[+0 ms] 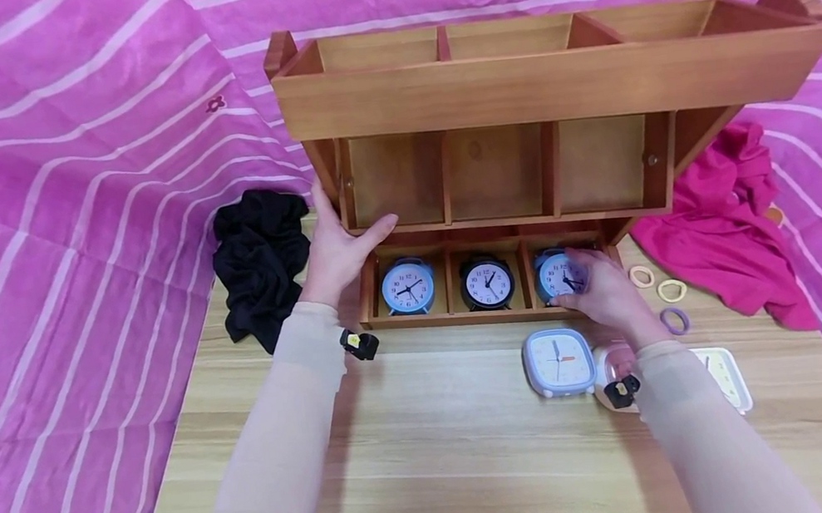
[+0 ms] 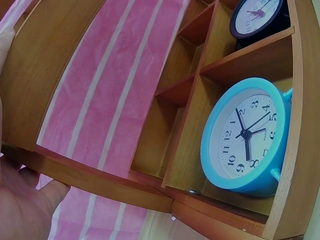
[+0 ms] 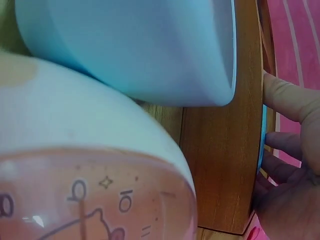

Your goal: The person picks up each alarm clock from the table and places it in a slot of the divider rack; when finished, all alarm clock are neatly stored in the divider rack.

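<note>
A tiered wooden rack (image 1: 551, 87) stands at the back of the table, divided into compartments. My left hand (image 1: 335, 252) grips its left side, thumb over the front of the middle tier. Three round alarm clocks sit in the bottom tier: a light-blue clock (image 1: 408, 288) on the left, a black clock (image 1: 487, 283) in the middle, and a blue alarm clock (image 1: 556, 275) on the right. My right hand (image 1: 606, 290) holds that right-hand clock between thumb and fingers, covering part of its face. In the right wrist view, the rack's front edge hides most of it.
Before the rack stand a square lavender-blue clock (image 1: 560, 360) and a pinkish clock (image 1: 610, 365) partly behind my right wrist. A white clock (image 1: 728, 378) lies farther right, near several hair ties (image 1: 672, 291). Black cloth (image 1: 261, 264) lies left, magenta cloth (image 1: 723, 215) right.
</note>
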The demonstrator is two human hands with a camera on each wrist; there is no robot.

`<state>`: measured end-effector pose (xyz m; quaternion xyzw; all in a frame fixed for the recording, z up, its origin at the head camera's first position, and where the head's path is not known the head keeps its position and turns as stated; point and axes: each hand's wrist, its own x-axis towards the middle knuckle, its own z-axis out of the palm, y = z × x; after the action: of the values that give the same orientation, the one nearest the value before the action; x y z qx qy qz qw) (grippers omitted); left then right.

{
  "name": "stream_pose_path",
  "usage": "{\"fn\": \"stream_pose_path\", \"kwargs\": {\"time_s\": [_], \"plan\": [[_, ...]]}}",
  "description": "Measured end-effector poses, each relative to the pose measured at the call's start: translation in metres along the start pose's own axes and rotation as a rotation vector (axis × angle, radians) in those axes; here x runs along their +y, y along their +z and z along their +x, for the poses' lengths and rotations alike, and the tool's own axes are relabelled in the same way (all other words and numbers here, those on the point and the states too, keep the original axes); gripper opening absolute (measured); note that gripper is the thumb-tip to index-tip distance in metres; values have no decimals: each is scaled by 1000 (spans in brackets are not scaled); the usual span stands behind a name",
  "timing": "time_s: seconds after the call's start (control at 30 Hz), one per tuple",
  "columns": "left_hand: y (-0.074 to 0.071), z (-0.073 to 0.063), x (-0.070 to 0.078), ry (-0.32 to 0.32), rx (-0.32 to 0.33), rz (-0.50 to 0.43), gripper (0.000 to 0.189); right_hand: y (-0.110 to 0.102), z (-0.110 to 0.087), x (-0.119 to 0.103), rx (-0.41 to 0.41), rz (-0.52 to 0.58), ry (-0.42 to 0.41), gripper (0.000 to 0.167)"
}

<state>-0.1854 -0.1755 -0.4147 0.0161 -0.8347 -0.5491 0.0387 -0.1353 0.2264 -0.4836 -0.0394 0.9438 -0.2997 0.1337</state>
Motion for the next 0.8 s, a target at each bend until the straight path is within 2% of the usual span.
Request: {"fn": "stream_pose_path", "kwargs": {"time_s": [0.17, 0.5, 0.67, 0.8], "plan": [[2, 2, 1, 6, 2, -2, 116, -2, -5, -2, 36, 8, -2, 93], [1, 4, -1, -2, 6, 2, 117, -4, -41, -21, 301, 37, -82, 111], [0, 2, -2, -5, 8, 10, 118, 14, -74, -34, 330, 82, -40, 118], [1, 1, -1, 23, 7, -9, 116, 36, -100, -43, 332, 70, 3, 121]]}}
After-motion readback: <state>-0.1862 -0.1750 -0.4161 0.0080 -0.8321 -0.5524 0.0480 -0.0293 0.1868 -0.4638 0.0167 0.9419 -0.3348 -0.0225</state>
